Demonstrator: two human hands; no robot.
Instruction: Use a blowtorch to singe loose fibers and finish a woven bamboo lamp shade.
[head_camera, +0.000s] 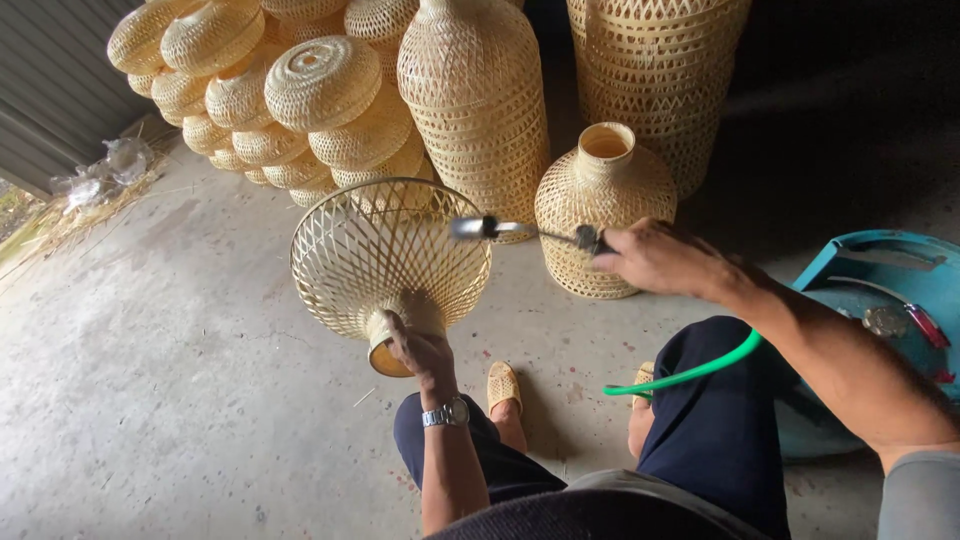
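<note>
One open-weave bamboo shade (385, 255), funnel-shaped, is held mouth upward above the concrete floor (170, 400). The left hand (418, 348) has its grip wrapped tight around the shade's narrow neck, with a wristwatch (446, 412) on that wrist. The right hand (655, 258) has its grip clenched on the handle of one metal torch (520, 232), whose nozzle points left and reaches the shade's rim. One green hose (690, 372) curves from under the right forearm down past the knee. One blue gas cylinder (870, 300) lies at the right edge, just beside the person's leg.

Behind the shade stand one small woven vase shape (603, 210) and two tall woven stacks (478, 100) (660, 80). At upper left is a heap of rounded woven shades (270, 90), well over a dozen, exact count not discernible. The person sits with two feet in woven sandals (503, 385) on the floor. A corrugated metal wall (50, 90) bounds the left side, with crumpled clear plastic (105, 170) at its foot.
</note>
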